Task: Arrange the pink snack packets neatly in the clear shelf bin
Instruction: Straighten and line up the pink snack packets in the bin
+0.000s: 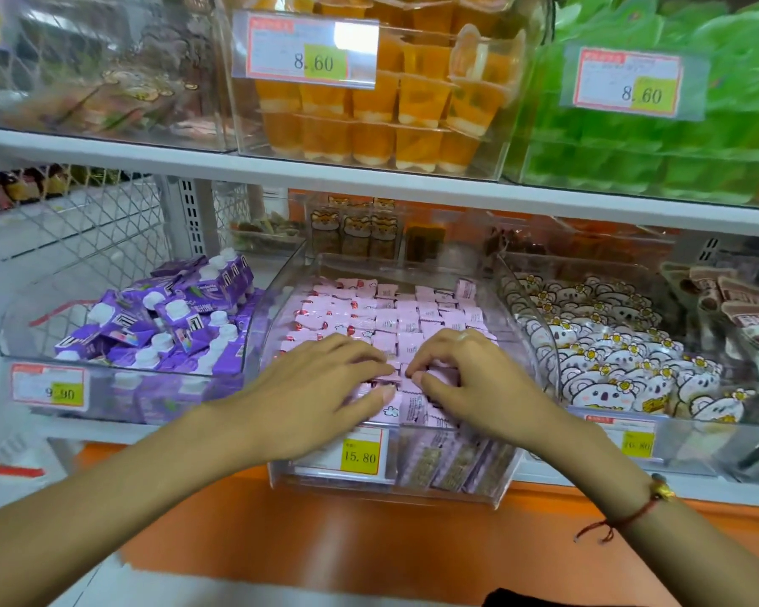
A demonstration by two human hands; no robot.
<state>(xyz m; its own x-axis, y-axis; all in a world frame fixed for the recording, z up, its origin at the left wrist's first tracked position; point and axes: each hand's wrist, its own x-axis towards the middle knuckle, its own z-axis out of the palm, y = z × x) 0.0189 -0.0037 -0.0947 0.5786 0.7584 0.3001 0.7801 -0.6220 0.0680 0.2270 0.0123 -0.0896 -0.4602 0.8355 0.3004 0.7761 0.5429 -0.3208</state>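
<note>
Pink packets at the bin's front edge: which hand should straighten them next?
Probably the right hand: its curled fingers already pinch the front pink packets, while the left hand lies flat.

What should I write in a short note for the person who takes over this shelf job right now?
Left hand: lies flat, fingers straight, on the front pink snack packets.
Right hand: fingers curled, pinching packets at the front.
Clear shelf bin: middle of the lower shelf, price tag 15.80 on its front.
Done: the back rows lie flat in tidy lines.
Left: the front packets under the hands look uneven; straighten them, then withdraw both hands.
</note>
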